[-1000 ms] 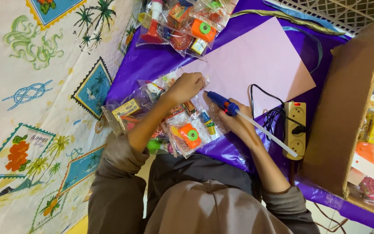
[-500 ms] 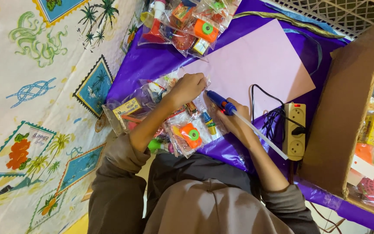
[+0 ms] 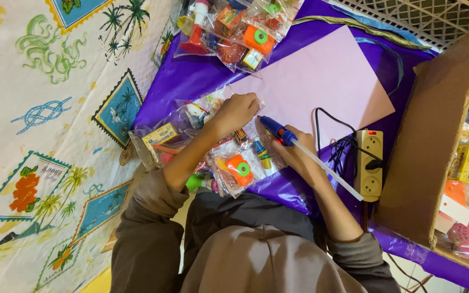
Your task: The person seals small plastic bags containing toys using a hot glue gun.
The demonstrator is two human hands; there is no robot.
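Head view, looking down: a person in a brown long-sleeved top works at a low surface draped in a purple plastic sheet (image 3: 191, 81). The right hand (image 3: 294, 154) is closed around a blue glue gun (image 3: 278, 131), fingers wrapped about its body, its nozzle aimed toward the left hand and a pale glue stick (image 3: 329, 172) jutting out behind, past the wrist. The left hand (image 3: 235, 112) is curled, knuckles up, pressing on a clear toy packet (image 3: 202, 111) near the middle of the sheet; its fingertips are hidden beneath the hand, so whether they pinch the plastic cannot be told. The gun's tip sits just beside those fingers, close to the packet's edge. More clear packets (image 3: 234, 168) holding orange and green toys lie below the hands at the sheet's near edge, and another heap of toy packets (image 3: 234, 32) rests at the far edge. A pink paper sheet (image 3: 327, 81) lies just beyond the hands. A beige power strip (image 3: 369, 165) with black cord sits by the right edge, beside a brown cardboard box (image 3: 435, 135).
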